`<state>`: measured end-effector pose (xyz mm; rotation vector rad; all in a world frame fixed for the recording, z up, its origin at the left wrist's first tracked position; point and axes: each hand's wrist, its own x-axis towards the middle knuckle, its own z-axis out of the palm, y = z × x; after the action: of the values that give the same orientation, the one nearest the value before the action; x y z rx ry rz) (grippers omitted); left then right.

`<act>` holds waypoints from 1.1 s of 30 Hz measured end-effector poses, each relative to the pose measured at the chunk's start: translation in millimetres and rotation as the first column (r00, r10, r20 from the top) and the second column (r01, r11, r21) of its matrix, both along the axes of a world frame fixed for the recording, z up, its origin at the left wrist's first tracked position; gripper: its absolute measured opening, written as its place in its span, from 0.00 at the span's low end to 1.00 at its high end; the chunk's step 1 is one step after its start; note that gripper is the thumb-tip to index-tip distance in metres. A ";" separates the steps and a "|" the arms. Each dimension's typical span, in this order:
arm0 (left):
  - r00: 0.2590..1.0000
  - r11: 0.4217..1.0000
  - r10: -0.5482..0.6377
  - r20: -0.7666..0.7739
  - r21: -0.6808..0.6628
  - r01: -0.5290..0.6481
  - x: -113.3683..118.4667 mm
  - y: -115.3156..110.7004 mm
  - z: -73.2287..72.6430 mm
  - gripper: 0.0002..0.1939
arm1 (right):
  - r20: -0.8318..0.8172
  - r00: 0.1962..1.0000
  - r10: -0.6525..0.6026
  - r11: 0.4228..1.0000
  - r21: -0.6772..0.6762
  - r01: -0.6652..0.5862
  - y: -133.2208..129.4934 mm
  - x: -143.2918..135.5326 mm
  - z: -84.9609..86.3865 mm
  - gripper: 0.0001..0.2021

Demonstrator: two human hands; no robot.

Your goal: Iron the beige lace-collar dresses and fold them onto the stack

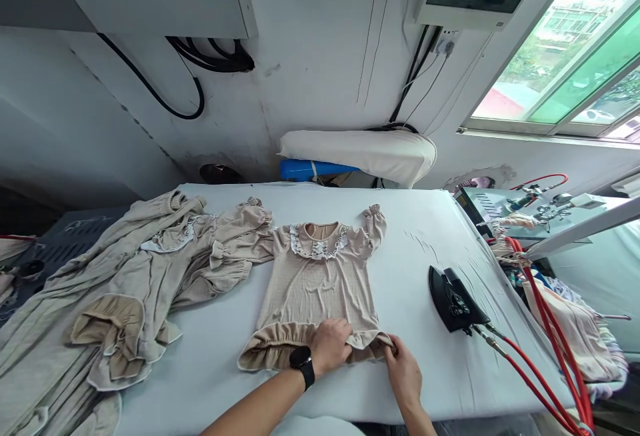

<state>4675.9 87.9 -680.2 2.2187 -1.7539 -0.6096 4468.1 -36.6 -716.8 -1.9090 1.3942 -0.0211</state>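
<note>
A small beige child's dress lies face up on the white padded ironing table. White lace frills its neckline, and its short sleeves are gathered. Along the bottom runs a ruffled hem with its inner side partly turned up. My left hand, with a black watch on the wrist, has its fingers curled onto the middle of that hem. The right-hand corner of the hem is pinched between the fingers and thumb of my right hand. A black steam iron rests on the table to the right, apart from both hands.
Similar beige garments lie heaped over the table's left side. Red hoses run from the iron and along the right edge. A white padded sleeve board and a blue roll sit behind the table. Folded clothes hang at right.
</note>
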 end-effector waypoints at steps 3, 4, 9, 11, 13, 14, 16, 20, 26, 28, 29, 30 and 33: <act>0.966 0.963 0.257 -0.035 0.095 -0.253 -1.0 -3.6 3.3 0.06 | 0.112 0.993 -0.045 0.994 0.107 0.033 -5.3 -1.8 -1.8 0.24; 0.950 0.945 0.310 -0.045 0.119 -0.303 -1.6 -4.3 5.8 0.07 | 0.156 0.986 -0.066 0.989 0.144 0.044 -6.3 -2.1 -1.7 0.25; 0.963 0.971 0.221 -0.154 -0.053 -0.231 -18.3 -21.1 14.1 0.17 | 0.293 0.947 -0.131 0.976 0.208 0.070 -5.9 -0.2 0.2 0.28; 0.969 0.981 0.162 -0.184 -0.073 -0.178 -29.8 -37.0 11.3 0.15 | 0.322 0.940 -0.112 0.985 0.163 0.062 -4.9 1.5 0.1 0.27; 0.968 0.985 0.170 -0.183 -0.005 -0.174 -38.9 -53.6 6.2 0.08 | 0.299 0.950 -0.086 0.993 0.100 0.059 -3.5 3.6 -1.3 0.24; 0.968 0.984 0.181 -0.172 0.026 -0.179 -42.1 -60.2 3.6 0.06 | 0.264 0.961 -0.079 0.995 0.072 0.062 -2.5 5.0 -2.6 0.22; 0.976 0.988 0.154 -0.153 0.036 -0.150 -46.0 -67.6 -0.5 0.08 | 0.185 0.978 -0.092 0.996 0.026 0.089 -0.2 8.8 -6.4 0.17; 0.987 0.995 -0.097 -0.126 -0.031 0.094 -53.2 -61.5 -3.6 0.09 | 0.021 0.989 -0.148 0.984 -0.095 0.149 3.9 17.9 -15.3 0.08; 0.997 0.998 -0.069 -0.038 0.005 0.069 -59.7 -47.8 -10.2 0.15 | -0.014 1.000 0.004 0.971 -0.240 -0.007 5.0 7.5 -12.2 0.05; 0.999 0.999 -0.036 -0.013 0.013 0.036 -58.3 -49.4 -14.4 0.15 | 0.033 0.990 0.135 0.917 -0.382 -0.113 3.1 0.3 -10.5 0.08; 0.999 0.999 -0.038 -0.005 0.011 0.038 -58.0 -50.9 -16.6 0.14 | 0.042 0.978 0.205 0.878 -0.449 -0.165 1.6 -2.2 -10.9 0.09; 0.999 0.999 -0.051 -0.001 0.006 0.051 -58.3 -52.6 -18.9 0.14 | 0.037 0.965 0.260 0.842 -0.497 -0.208 0.1 -3.8 -12.4 0.09; 0.991 0.991 -0.132 0.007 -0.024 0.132 -63.5 -56.0 -25.2 0.13 | -0.012 0.956 0.295 0.821 -0.509 -0.260 -2.1 -3.2 -22.9 0.03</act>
<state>4612.5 31.9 -705.4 2.1023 -1.9122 -0.6069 4464.9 -38.6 -739.7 -2.5097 1.1184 -0.3397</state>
